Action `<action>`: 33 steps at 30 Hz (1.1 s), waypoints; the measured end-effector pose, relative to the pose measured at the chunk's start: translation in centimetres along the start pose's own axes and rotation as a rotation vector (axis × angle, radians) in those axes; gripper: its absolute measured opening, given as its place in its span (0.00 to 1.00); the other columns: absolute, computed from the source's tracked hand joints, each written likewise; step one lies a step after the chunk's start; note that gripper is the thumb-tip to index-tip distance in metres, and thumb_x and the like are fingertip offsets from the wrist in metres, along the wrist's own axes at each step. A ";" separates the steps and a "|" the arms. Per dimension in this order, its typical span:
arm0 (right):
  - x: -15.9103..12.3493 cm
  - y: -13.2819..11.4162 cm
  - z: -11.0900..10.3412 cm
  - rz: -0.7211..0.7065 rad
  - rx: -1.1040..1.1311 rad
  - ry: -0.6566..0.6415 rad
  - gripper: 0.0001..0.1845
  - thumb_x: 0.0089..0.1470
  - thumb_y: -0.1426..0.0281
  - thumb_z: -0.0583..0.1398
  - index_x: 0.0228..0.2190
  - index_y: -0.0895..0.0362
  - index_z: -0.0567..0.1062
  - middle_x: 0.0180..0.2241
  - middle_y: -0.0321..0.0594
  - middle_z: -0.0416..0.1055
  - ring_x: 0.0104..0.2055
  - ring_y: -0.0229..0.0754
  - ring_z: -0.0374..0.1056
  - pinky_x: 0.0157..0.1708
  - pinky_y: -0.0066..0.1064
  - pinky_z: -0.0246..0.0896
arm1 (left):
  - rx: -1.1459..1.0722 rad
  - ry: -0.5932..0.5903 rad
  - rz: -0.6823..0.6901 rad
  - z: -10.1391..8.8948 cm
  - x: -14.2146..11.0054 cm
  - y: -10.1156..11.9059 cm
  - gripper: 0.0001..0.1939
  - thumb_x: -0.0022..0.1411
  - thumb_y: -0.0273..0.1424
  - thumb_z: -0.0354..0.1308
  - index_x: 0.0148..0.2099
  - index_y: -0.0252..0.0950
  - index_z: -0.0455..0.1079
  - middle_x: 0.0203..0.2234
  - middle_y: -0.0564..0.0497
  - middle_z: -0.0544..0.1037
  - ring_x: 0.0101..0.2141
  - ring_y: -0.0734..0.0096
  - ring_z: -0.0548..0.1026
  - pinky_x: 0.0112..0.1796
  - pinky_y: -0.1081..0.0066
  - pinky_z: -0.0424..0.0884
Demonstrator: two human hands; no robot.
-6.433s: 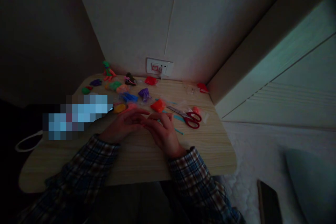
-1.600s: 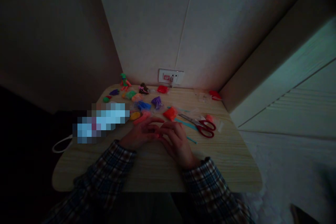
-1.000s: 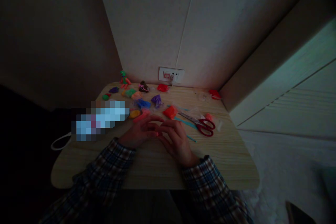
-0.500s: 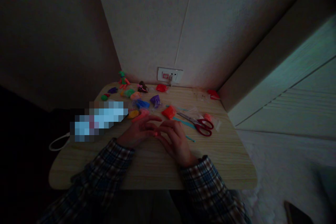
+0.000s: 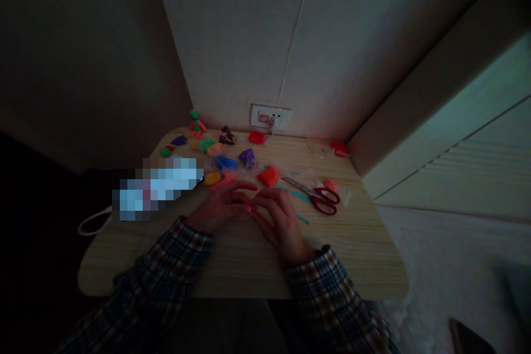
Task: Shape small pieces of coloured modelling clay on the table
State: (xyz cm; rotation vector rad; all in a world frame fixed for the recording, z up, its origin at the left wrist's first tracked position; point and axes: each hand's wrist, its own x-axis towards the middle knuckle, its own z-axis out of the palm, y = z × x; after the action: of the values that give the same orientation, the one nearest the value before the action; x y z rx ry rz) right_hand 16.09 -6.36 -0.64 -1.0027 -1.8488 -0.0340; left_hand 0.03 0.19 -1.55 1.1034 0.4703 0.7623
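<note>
Dim room, one pale wood-grain surface (image 5: 344, 265). Count: one pair of scissors (image 5: 326, 201); two small figures, a green-and-orange figure (image 5: 197, 126) standing far left and a brown figure (image 5: 227, 135) with a pink band beside it; two red packets at the far edge, a middle red packet (image 5: 257, 137) below the wall socket (image 5: 269, 117) and a corner red packet (image 5: 340, 148) far right. One each of orange-red packet (image 5: 269, 176), purple packet (image 5: 248, 159), blue packet (image 5: 226, 163), green packet (image 5: 204, 145) and peach packet (image 5: 215, 149); one yellow lump (image 5: 212, 178). Two hands, elbows wide, forearms angled inward over the near half, plaid cuffs at the wrists. Left hand (image 5: 216, 211) and right hand (image 5: 282, 227) meet at the tips, backs up, knuckles bent; fingers (image 5: 271, 204) of both closed on a small pinkish piece (image 5: 250, 208), held between them near the middle of the surface. Left forefinger stretches out loosely above it. Exact thumb contact on the right: cannot tell. Packets look like crinkled clear film around soft, rounded contents. Scissors lie with metal blades pointing far left, red looped handles to the right, across a flat turquoise strip (image 5: 299, 195); a thin turquoise stick (image 5: 304, 219) lies nearer, just beyond the right hand.
</note>
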 end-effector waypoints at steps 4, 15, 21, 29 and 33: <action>-0.1 -0.1 -0.1 0.023 0.018 -0.006 0.11 0.58 0.72 0.57 0.45 0.52 0.70 0.38 0.39 0.69 0.41 0.41 0.67 0.39 0.36 0.65 | -0.052 -0.043 -0.009 0.2 0.1 0.0 0.22 0.48 0.27 0.69 0.48 0.36 0.72 0.32 0.51 0.78 0.34 0.71 0.76 0.36 0.73 0.70; 0.0 -0.2 -0.2 -0.017 -0.016 0.003 0.11 0.58 0.71 0.58 0.44 0.52 0.69 0.38 0.40 0.68 0.42 0.42 0.67 0.40 0.37 0.66 | -0.062 -0.031 -0.088 -0.3 0.0 -0.4 0.24 0.46 0.28 0.71 0.47 0.37 0.72 0.28 0.53 0.77 0.27 0.77 0.72 0.28 0.79 0.64; 0.0 -0.1 -0.3 0.006 -0.001 0.017 0.08 0.57 0.71 0.58 0.41 0.55 0.70 0.38 0.41 0.69 0.41 0.42 0.67 0.39 0.37 0.66 | -0.081 -0.026 -0.143 -0.2 0.0 -0.6 0.28 0.44 0.33 0.72 0.49 0.39 0.71 0.36 0.50 0.77 0.29 0.76 0.71 0.23 0.80 0.58; -0.1 0.0 -0.3 0.006 -0.030 0.019 0.08 0.56 0.73 0.59 0.40 0.55 0.70 0.37 0.41 0.67 0.40 0.41 0.65 0.39 0.35 0.65 | 0.039 0.050 -0.224 0.3 -0.1 -0.3 0.19 0.43 0.40 0.71 0.33 0.32 0.72 0.22 0.57 0.67 0.21 0.82 0.59 0.20 0.78 0.50; -0.1 0.0 -0.3 -0.001 -0.032 0.025 0.07 0.57 0.72 0.58 0.40 0.56 0.69 0.37 0.41 0.67 0.40 0.41 0.65 0.38 0.35 0.66 | 0.044 0.067 -0.236 0.6 -0.1 0.1 0.20 0.42 0.40 0.71 0.33 0.32 0.72 0.21 0.57 0.66 0.21 0.82 0.59 0.20 0.78 0.50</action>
State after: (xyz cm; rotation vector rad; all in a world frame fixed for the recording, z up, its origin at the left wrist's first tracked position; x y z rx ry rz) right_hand 16.33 -6.49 -0.55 -1.0194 -1.8310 -0.0762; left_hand 0.33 -0.29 -1.20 1.0435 0.6635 0.5852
